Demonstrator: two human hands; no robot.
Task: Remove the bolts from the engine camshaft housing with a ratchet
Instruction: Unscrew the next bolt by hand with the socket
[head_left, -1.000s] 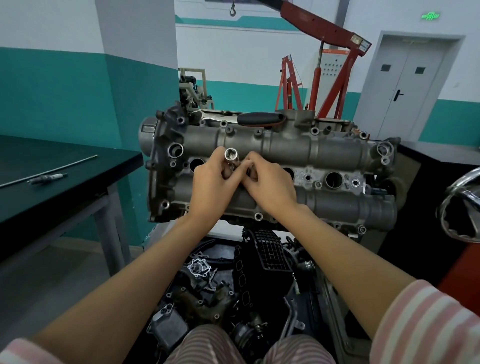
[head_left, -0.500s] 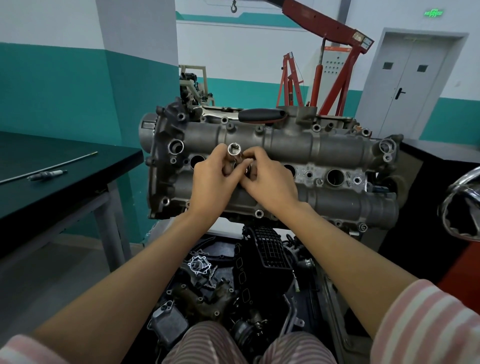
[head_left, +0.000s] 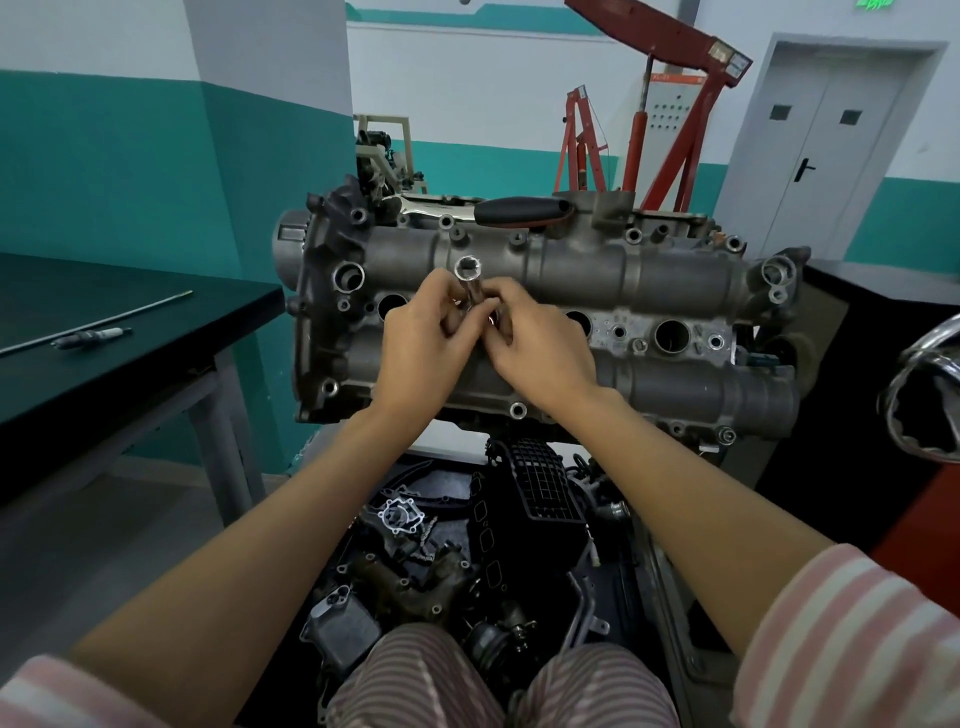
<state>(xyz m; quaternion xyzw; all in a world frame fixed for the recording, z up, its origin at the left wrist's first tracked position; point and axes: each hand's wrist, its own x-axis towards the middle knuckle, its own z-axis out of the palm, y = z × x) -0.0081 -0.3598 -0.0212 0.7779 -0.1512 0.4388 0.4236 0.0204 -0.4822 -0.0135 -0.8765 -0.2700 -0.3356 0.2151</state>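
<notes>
Left hand (head_left: 421, 349): fingers curled round a shiny socket (head_left: 468, 275), open end poking up just above the fingertips.
Right hand (head_left: 540, 349): touching the left, fingertips pinching something small at the socket's lower end, can't tell what exactly.
Camshaft housing (head_left: 587, 270): right behind both hands, stretching out to either side.
Ratchet (head_left: 511, 212): black handle lying on top of the housing, well above the hands.
Tabletop (head_left: 104, 332): off to the left hand's side, spark plug (head_left: 91, 338) and a thin rod (head_left: 98, 322) on it.
Loose engine parts (head_left: 415, 561): piled below the forearms.
</notes>
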